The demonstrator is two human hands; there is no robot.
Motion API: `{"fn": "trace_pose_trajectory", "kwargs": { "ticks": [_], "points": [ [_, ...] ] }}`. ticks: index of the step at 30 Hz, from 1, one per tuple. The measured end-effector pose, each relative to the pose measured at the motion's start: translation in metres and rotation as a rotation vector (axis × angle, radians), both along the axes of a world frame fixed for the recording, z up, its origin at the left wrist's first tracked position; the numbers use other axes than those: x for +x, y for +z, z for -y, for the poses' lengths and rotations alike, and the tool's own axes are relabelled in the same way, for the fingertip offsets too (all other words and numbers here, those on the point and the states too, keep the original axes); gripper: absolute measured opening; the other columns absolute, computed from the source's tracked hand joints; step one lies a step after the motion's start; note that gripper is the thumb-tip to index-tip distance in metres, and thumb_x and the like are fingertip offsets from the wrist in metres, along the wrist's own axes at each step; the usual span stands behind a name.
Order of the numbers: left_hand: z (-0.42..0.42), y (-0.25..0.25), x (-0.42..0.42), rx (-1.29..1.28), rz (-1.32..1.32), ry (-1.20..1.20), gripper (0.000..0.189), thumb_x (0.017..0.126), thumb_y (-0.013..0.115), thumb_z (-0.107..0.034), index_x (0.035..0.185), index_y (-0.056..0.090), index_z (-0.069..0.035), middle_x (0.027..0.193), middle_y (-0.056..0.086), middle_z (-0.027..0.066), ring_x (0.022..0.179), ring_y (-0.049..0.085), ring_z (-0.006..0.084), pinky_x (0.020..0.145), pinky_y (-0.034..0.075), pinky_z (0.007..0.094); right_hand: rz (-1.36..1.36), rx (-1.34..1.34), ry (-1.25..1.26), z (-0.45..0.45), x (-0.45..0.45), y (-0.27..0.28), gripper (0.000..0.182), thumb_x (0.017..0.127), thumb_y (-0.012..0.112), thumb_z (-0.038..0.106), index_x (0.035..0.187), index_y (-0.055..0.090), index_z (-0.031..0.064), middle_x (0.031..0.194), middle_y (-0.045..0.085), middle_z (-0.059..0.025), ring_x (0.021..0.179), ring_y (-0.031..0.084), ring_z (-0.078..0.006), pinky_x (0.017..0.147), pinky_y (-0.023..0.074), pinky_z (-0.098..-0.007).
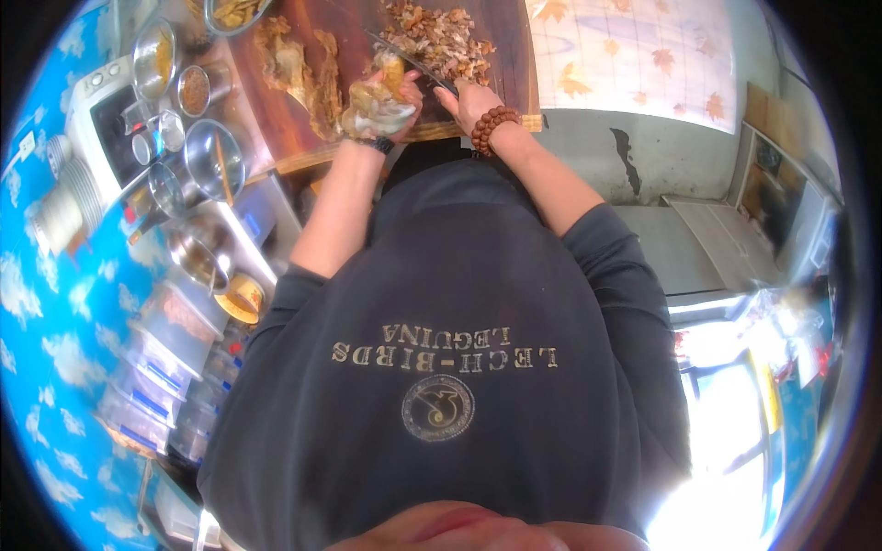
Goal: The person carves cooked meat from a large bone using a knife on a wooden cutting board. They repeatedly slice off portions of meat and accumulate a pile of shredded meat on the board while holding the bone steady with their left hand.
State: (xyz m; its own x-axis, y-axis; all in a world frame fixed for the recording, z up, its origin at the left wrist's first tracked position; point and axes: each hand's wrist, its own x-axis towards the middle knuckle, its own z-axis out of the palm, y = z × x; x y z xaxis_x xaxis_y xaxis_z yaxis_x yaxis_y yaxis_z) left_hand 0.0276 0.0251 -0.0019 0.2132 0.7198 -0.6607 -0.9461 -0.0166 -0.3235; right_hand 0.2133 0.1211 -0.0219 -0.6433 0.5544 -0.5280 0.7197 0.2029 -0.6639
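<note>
My left hand [412, 98] grips a pale, yellowish piece of meat [377, 113], which looks like a cooked joint; it covers much of the palm and fingers. In my right hand [475, 105] is a knife [420, 63], its dark blade slanting up and left past that piece. Beyond the blade, a heap of chopped brown meat [448, 38] lies on the wooden board [508, 41]. Two larger strips of cooked meat, one broad [286, 58] and one narrow [326, 86], rest to the left of my left hand.
Left of the board stand metal bowls [153, 58], a spice jar [195, 89], a glass bowl [213, 160] with a wooden utensil, and a white microwave oven [114, 124]. Stacked plastic containers [148, 386] are further back. A leaf-patterned cloth [634, 55] covers the surface at right.
</note>
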Motion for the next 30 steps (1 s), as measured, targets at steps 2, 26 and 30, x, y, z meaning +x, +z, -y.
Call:
{"fn": "trace_pose_trajectory", "kwargs": {
  "ticks": [2, 26, 30],
  "points": [
    [0.000, -0.004, -0.002, -0.039, -0.052, 0.010, 0.048, 0.096, 0.050, -0.028, 0.124, 0.043, 0.010, 0.086, 0.050, 0.0087, 0.075, 0.054, 0.0191, 0.069, 0.049, 0.0327, -0.012, -0.011, 0.013, 0.002, -0.001, 0.003, 0.061, 0.102, 0.046, 0.054, 0.107, 0.061, -0.0042, 0.096, 0.069, -0.0300, 0.094, 0.067, -0.0483, 0.083, 0.0531, -0.0534],
    [-0.005, -0.038, -0.003, -0.135, 0.040, 0.255, 0.032, 0.096, 0.048, -0.039, 0.106, 0.048, -0.008, 0.090, 0.064, 0.0102, 0.083, 0.066, 0.0292, 0.075, 0.059, 0.0418, 0.109, -0.077, 0.007, 0.015, 0.008, 0.021, 0.060, 0.102, 0.045, 0.055, 0.109, 0.059, -0.0028, 0.097, 0.070, -0.0288, 0.096, 0.066, -0.0483, 0.084, 0.0527, -0.0536],
    [-0.009, -0.011, 0.005, -0.161, -0.008, 0.292, 0.083, 0.099, 0.047, -0.012, 0.158, -0.011, -0.004, 0.088, 0.064, 0.0158, 0.079, 0.068, 0.0283, 0.075, 0.062, 0.0385, 0.204, 0.064, 0.040, 0.006, 0.009, 0.015, 0.056, 0.101, 0.047, 0.055, 0.110, 0.057, 0.0007, 0.095, 0.071, -0.0255, 0.092, 0.069, -0.0449, 0.081, 0.0542, -0.0520]
  ]
}}
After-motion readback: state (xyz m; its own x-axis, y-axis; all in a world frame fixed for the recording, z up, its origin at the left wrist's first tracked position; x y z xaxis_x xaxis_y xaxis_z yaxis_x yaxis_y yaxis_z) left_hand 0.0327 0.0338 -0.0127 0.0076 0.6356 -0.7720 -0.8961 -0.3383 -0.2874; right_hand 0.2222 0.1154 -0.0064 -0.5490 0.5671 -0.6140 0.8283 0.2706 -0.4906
